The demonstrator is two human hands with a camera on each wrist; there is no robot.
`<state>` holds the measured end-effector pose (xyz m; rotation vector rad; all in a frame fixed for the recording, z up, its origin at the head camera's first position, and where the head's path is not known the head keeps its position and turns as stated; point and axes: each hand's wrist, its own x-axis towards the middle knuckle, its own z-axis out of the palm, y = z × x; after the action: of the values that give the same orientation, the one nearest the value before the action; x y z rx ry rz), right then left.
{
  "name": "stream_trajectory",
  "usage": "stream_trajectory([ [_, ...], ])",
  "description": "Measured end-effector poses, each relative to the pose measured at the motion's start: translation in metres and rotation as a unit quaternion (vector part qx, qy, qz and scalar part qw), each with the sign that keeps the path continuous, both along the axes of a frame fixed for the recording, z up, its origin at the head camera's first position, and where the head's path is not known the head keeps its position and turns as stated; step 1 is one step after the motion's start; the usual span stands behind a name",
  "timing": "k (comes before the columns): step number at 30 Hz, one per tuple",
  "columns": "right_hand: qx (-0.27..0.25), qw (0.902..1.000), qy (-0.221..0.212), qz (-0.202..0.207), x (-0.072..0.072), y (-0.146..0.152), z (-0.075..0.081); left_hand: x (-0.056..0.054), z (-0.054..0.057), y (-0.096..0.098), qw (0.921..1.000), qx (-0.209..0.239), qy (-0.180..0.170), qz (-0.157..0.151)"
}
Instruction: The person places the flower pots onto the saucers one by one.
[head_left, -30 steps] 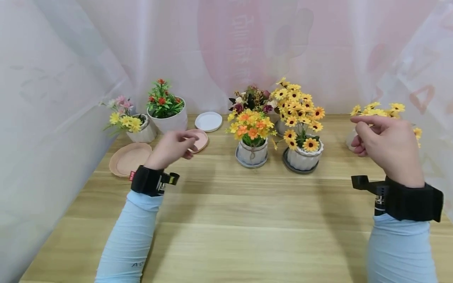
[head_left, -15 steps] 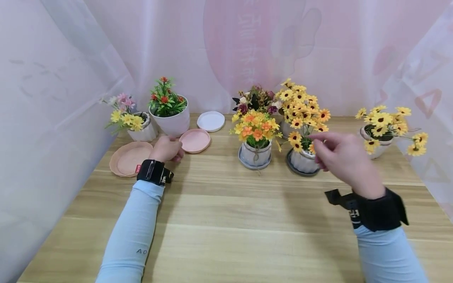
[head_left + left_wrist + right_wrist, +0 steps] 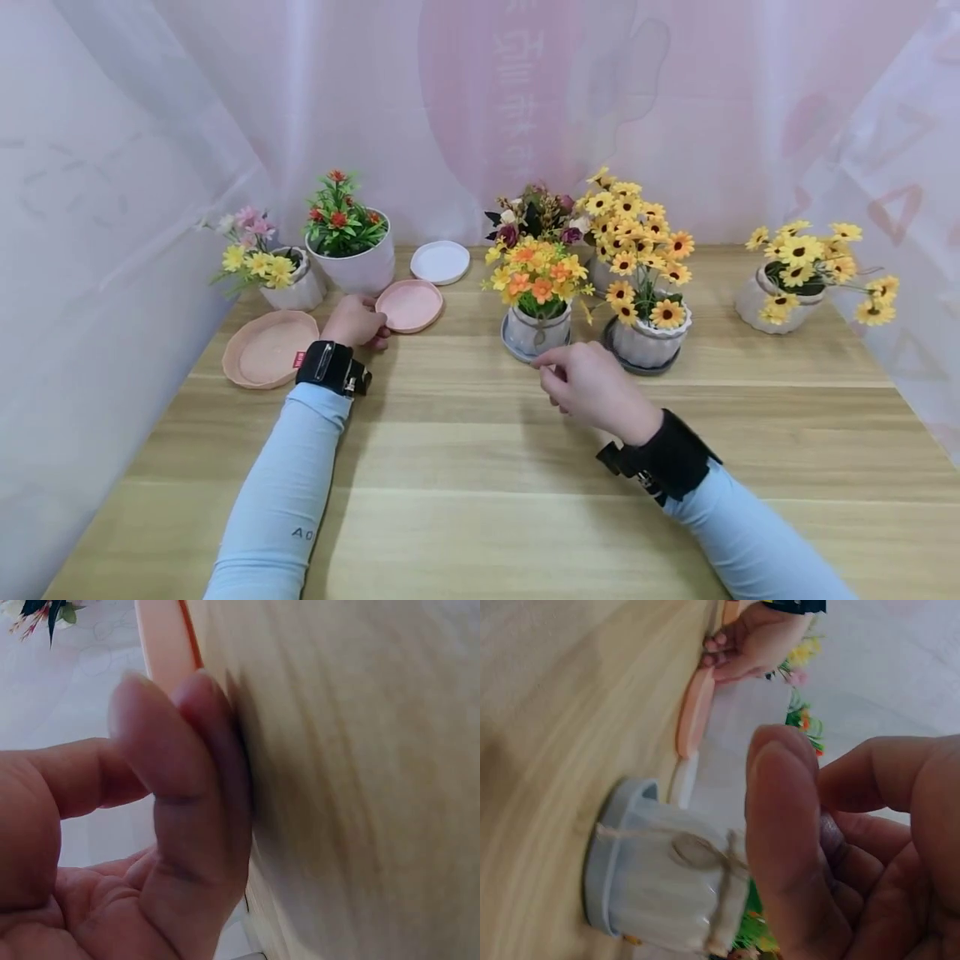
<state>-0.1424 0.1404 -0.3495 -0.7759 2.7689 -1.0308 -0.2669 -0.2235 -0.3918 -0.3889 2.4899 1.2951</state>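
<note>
My left hand [image 3: 356,322] is at the left edge of a round pink plant saucer [image 3: 409,305], pinching its rim between thumb and fingers. In the left wrist view a strip of the saucer [image 3: 168,641] shows beyond the fingertips, low over the wood. My right hand [image 3: 596,390] hovers in front of a white ribbed pot [image 3: 538,327] of orange and yellow flowers, fingers loosely curled and holding nothing. That pot stands on a grey-blue saucer [image 3: 513,343]; twine [image 3: 694,851] is tied round it in the right wrist view.
A larger peach saucer [image 3: 262,350] and a white saucer [image 3: 440,262] flank the pink one. Behind the left hand stand a red-flowered pot [image 3: 360,260] and a pink-and-yellow one [image 3: 297,287]. Sunflower pots [image 3: 651,343] stand right of centre, another yellow-flowered pot [image 3: 780,308] farther right.
My right hand has swept left from the far-right flower pot to the front of the orange-flowered pot. My left hand has come down to the pink saucer's left rim.
</note>
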Motion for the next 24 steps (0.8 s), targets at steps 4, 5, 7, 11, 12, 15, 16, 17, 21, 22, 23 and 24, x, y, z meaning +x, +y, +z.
stream_trajectory([
  [4,-0.001,0.9997,-0.026,0.005,-0.002,-0.009,-0.011,0.001,-0.001,0.002,0.9999,-0.009,-0.004,0.001],
  [5,-0.003,0.9995,-0.032,0.003,-0.003,-0.011,-0.013,0.001,-0.001,0.002,0.9999,-0.011,-0.005,0.002],
  [7,-0.01,0.999,-0.044,0.0,-0.005,-0.015,-0.016,-0.001,-0.001,0.002,0.9999,-0.011,-0.006,0.007],
  [11,-0.024,0.9971,-0.072,-0.01,-0.01,-0.02,-0.02,-0.004,-0.001,0.003,0.9999,0.002,-0.003,0.011],
  [12,-0.025,0.9966,-0.077,-0.011,-0.01,-0.021,-0.02,-0.004,-0.001,0.003,0.9999,0.003,-0.002,0.01],
  [15,-0.024,0.9958,-0.087,-0.013,-0.011,-0.022,-0.02,-0.002,0.001,0.003,0.9999,-0.011,0.002,0.001],
  [16,-0.026,0.9955,-0.09,-0.013,-0.01,-0.022,-0.02,-0.001,0.002,0.003,0.9998,-0.018,0.003,-0.002],
  [17,-0.03,0.9949,-0.095,-0.013,-0.01,-0.022,-0.02,0.002,0.004,0.004,0.9996,-0.027,0.006,-0.007],
  [21,-0.053,0.9914,-0.119,-0.013,-0.007,-0.017,-0.021,0.016,0.015,0.012,0.9985,-0.042,0.02,-0.029],
  [22,-0.059,0.9905,-0.123,-0.014,-0.006,-0.016,-0.022,0.021,0.019,0.016,0.9981,-0.042,0.024,-0.039],
  [23,-0.063,0.9901,-0.125,-0.016,-0.005,-0.014,-0.022,0.026,0.022,0.019,0.9975,-0.042,0.028,-0.05],
  [24,-0.065,0.9901,-0.123,-0.016,-0.004,-0.012,-0.022,0.03,0.025,0.024,0.997,-0.035,0.031,-0.061],
])
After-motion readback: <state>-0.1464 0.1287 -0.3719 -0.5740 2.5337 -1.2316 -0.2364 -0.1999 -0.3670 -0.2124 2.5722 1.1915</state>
